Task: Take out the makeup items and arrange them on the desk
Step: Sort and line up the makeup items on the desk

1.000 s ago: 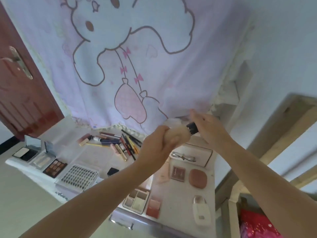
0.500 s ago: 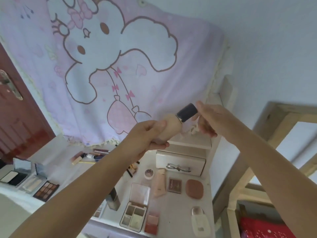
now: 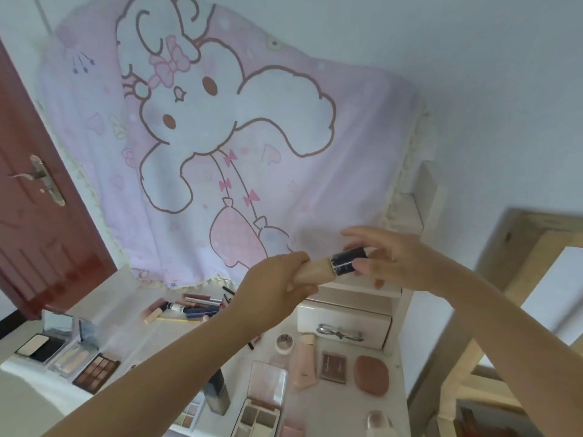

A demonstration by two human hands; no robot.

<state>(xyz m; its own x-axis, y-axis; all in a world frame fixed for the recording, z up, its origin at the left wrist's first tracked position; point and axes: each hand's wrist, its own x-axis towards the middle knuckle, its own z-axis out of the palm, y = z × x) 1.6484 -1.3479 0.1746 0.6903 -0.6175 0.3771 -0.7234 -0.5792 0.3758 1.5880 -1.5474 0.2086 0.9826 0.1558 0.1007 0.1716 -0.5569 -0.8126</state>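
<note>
A large pink cloth printed with a white cartoon rabbit [image 3: 239,146] hangs on the wall behind the white desk [image 3: 372,414], and more of its top shows than half a second ago, the view having tilted upward. Above the desk's back right part, both hands meet on a beige foundation bottle with a black cap [image 3: 328,268], which now lies nearly level where it earlier slanted upward. The left hand [image 3: 274,291] is wrapped round the beige body; the right hand [image 3: 388,263] pinches the black cap between thumb and fingers, the other fingers loosely spread. The left forearm hides part of the desk's middle. Along the back edge lies a heap of pencils and tubes [image 3: 189,307]; at the left edge, open palettes [image 3: 94,372]; near the right edge, a rounded terracotta compact [image 3: 371,375] beside a small brown square case [image 3: 333,366].
</note>
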